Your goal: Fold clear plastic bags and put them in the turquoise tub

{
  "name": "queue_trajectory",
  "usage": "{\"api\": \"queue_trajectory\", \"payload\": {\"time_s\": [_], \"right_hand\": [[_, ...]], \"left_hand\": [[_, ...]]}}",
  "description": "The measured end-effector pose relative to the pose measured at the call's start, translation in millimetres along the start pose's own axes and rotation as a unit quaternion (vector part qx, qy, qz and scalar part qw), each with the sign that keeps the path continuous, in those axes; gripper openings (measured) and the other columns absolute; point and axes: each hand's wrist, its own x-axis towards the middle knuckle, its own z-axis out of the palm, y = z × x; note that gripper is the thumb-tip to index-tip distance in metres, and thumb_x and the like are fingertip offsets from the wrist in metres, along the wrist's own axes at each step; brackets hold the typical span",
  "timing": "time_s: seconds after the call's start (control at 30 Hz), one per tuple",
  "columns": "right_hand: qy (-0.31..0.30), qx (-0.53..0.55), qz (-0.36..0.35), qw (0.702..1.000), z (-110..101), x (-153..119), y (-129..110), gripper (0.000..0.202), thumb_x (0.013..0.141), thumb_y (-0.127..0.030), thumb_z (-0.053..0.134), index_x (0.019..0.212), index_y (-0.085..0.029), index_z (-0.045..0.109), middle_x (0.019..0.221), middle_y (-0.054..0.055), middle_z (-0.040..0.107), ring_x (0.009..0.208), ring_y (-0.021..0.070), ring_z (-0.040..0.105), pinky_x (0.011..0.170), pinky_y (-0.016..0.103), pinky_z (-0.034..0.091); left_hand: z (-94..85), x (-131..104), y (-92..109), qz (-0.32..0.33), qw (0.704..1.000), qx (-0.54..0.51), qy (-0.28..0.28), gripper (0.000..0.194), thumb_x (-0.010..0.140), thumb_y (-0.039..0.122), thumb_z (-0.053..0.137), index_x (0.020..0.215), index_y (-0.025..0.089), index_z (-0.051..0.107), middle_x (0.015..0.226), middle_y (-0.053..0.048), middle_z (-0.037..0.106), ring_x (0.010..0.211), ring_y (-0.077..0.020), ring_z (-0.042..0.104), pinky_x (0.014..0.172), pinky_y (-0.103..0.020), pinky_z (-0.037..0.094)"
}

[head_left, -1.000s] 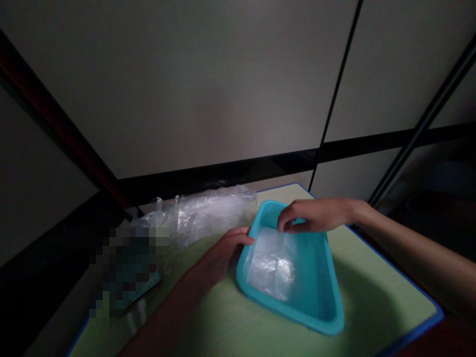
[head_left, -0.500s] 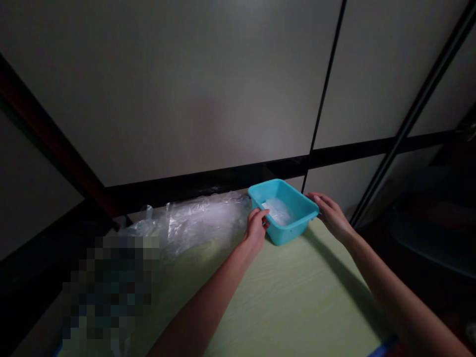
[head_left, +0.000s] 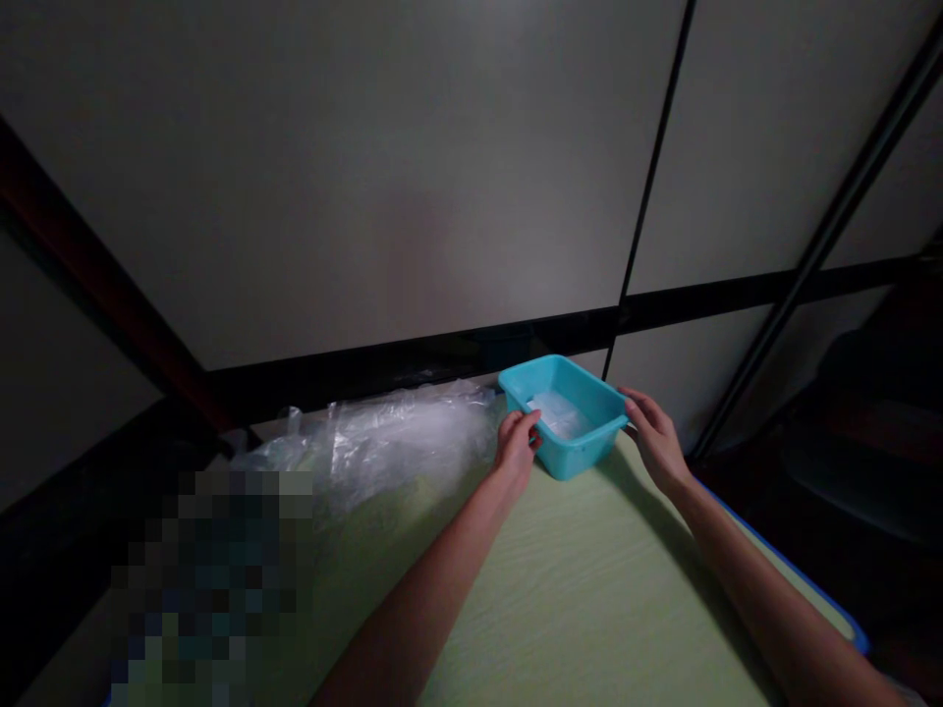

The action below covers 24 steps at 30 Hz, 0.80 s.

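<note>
A turquoise plastic basin (head_left: pixel 579 456) is at the back of the pale green table (head_left: pixel 560 589), with whitish, clear-looking material (head_left: pixel 561 416) lying inside it. My left hand (head_left: pixel 519 444) is closed on the basin's near left rim, thumb over the edge. On the right side, my right hand (head_left: pixel 654 432) grips the basin's corner between thumb and fingers; some of those fingers are hidden behind the rim. Crumpled clear plastic (head_left: pixel 413 437) lies just left of the basin.
Pale cabinet panels (head_left: pixel 413 177) with a black horizontal band rise directly behind the table. A pixelated patch covers things at the table's left. The table's blue edge (head_left: pixel 796 570) runs along the right, with a dark chair-like shape beyond.
Both hands and the basin have shifted slightly to the right. My right hand's thumb now lies on the rim corner, and more of the table's right edge shows.
</note>
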Motion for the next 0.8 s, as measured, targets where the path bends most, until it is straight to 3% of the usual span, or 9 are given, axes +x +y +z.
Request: {"api": "queue_trajectory", "payload": {"time_s": [0.17,0.27,0.37,0.47,0.57,0.67,0.8], "right_hand": [[0.116,-0.033,-0.089,0.989,-1,-4,-15,0.034,0.074,-0.037,0.057,0.101,-0.019,0.050,0.108,0.009,0.052,0.098,0.0221,0.051,0.085,0.041,0.041],[0.114,-0.063,-0.161,0.978,4,-13,-36,0.024,0.075,-0.031,0.057,0.095,-0.021,0.049,0.105,0.008,0.049,0.096,0.0215,0.049,0.083,0.039,0.041],[-0.029,-0.150,-0.267,0.951,23,-26,-59,0.010,0.082,-0.023,0.046,0.091,-0.021,0.049,0.098,0.008,0.049,0.094,0.0218,0.048,0.076,0.036,0.042],[-0.172,-0.175,-0.277,0.929,59,-41,-73,0.007,0.083,-0.020,0.045,0.086,-0.021,0.051,0.091,0.006,0.053,0.086,0.0193,0.051,0.074,0.032,0.042],[-0.292,-0.200,-0.263,0.898,106,-53,-72,0.009,0.082,-0.017,0.045,0.083,-0.019,0.054,0.087,0.005,0.055,0.081,0.0168,0.053,0.072,0.028,0.042],[-0.348,-0.237,-0.224,0.879,155,-64,-62,0.012,0.081,-0.020,0.050,0.089,-0.018,0.058,0.093,0.006,0.054,0.082,0.0163,0.053,0.073,0.027,0.041],[-0.355,-0.309,-0.139,0.871,207,-74,-51,0.028,0.083,-0.038,0.050,0.082,-0.013,0.062,0.087,0.008,0.056,0.080,0.0183,0.055,0.073,0.030,0.042]], "left_hand": [[-26.7,-26,0,0.013,0.999,0.031,-0.008,0.022,0.085,0.029,0.051,0.102,0.014,0.051,0.091,-0.004,0.057,0.073,-0.0136,0.057,0.064,-0.030,0.048],[-59.6,-53,6,0.024,0.998,0.058,-0.031,0.016,0.076,0.026,0.058,0.086,0.018,0.049,0.070,0.003,0.056,0.058,-0.0086,0.053,0.057,-0.021,0.039],[-94.7,-83,16,0.040,0.993,0.095,-0.055,0.022,0.066,0.024,0.064,0.081,0.019,0.048,0.066,0.005,0.055,0.055,-0.0090,0.051,0.055,-0.021,0.036],[-122.7,-109,22,0.044,0.988,0.127,-0.077,0.021,0.062,0.023,0.064,0.077,0.018,0.050,0.063,0.005,0.054,0.056,-0.0102,0.049,0.056,-0.023,0.035],[-139.6,-127,19,0.041,0.984,0.145,-0.091,0.018,0.061,0.023,0.064,0.072,0.018,0.051,0.060,0.004,0.052,0.057,-0.0114,0.048,0.057,-0.024,0.035],[-147.1,-134,11,0.052,0.984,0.151,-0.082,0.013,0.062,0.023,0.061,0.067,0.018,0.050,0.058,0.004,0.049,0.056,-0.0112,0.046,0.056,-0.023,0.034],[-149.5,-135,4,0.063,0.983,0.148,-0.085,0.010,0.062,0.021,0.059,0.064,0.018,0.050,0.057,0.004,0.047,0.056,-0.0111,0.044,0.055,-0.023,0.033]]}}
